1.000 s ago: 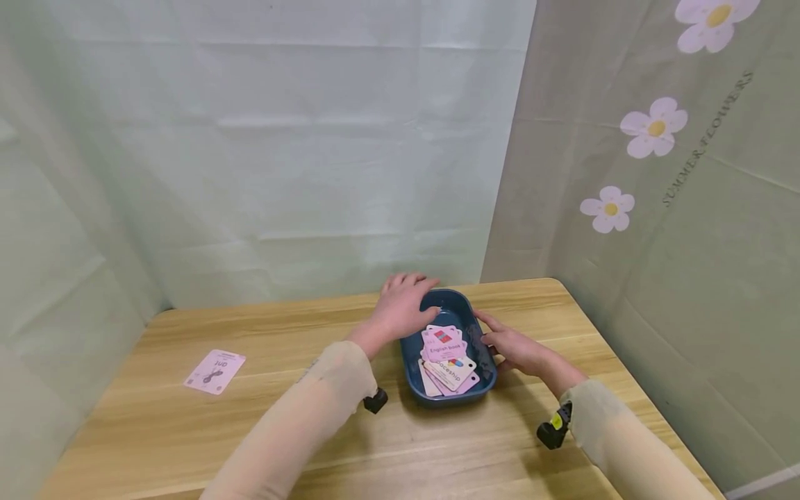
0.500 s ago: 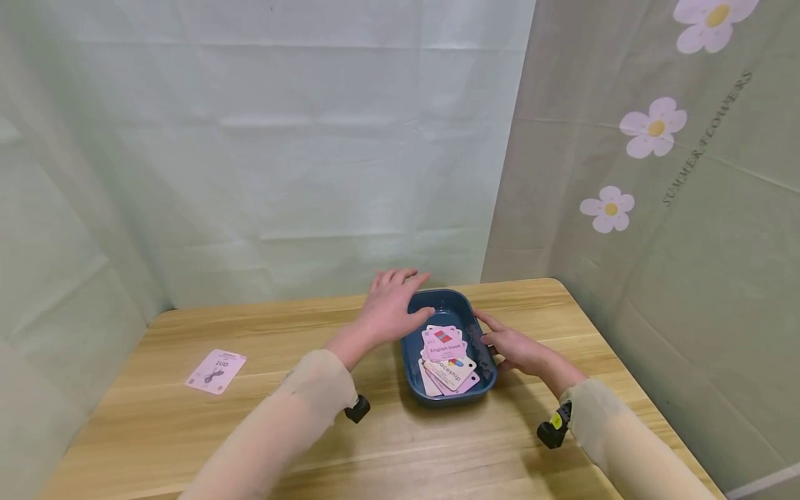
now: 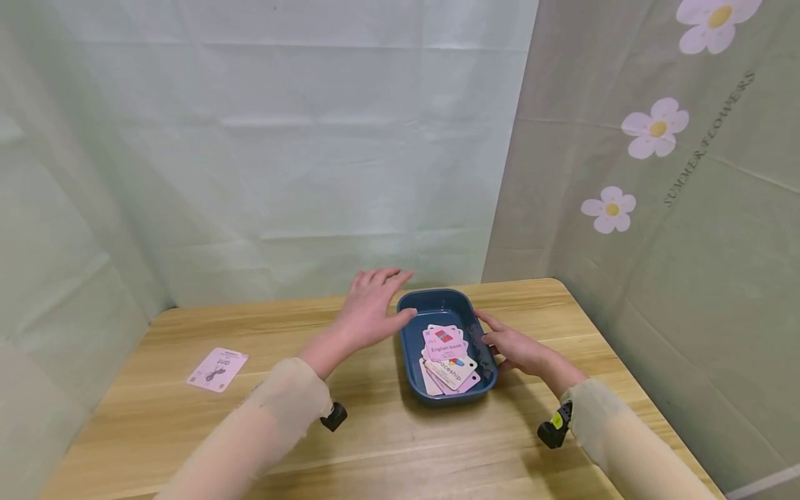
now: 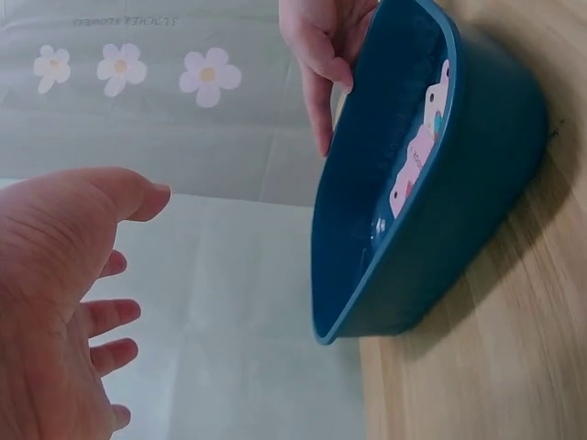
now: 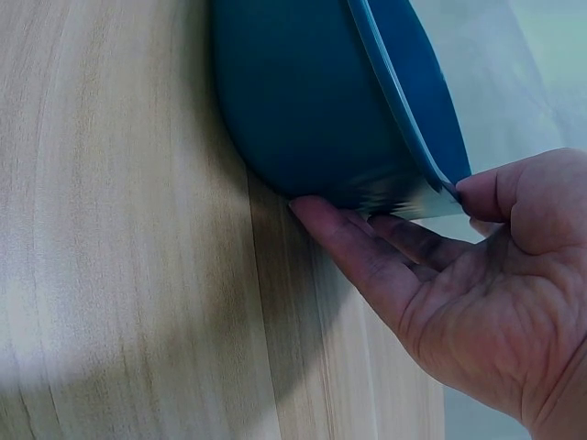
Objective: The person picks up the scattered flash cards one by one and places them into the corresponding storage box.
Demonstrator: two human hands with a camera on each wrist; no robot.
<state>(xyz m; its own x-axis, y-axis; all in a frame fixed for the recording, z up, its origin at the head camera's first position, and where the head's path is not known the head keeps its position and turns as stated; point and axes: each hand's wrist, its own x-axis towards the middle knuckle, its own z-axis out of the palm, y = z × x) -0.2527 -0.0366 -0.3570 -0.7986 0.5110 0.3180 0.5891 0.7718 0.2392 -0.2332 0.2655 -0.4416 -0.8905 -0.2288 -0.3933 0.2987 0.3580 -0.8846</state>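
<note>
A deep blue plastic bin (image 3: 448, 401) stands on the wooden table with a loose heap of flashcards inside. On top lies a pink "English book" card (image 3: 445, 347); the card printed "spaceship" (image 3: 454, 375) shows below it. My right hand (image 3: 521, 349) holds the bin's right side, thumb at the rim and fingers against the outer wall (image 5: 303, 119). To the left of the bin my left hand (image 3: 369, 312) hovers with fingers spread, holding nothing. In the left wrist view that left hand (image 4: 55, 284) is apart from the bin.
A pink "ant" card (image 3: 217, 369) lies alone on the left part of the wooden table (image 3: 400, 451). Pale curtains (image 3: 312, 153) hang behind the table and at both sides, and white flowers decorate the right one.
My left hand has moved left, away from over the bin's left rim, with its fingers spread. The right hand, the bin and the cards stay in place.
</note>
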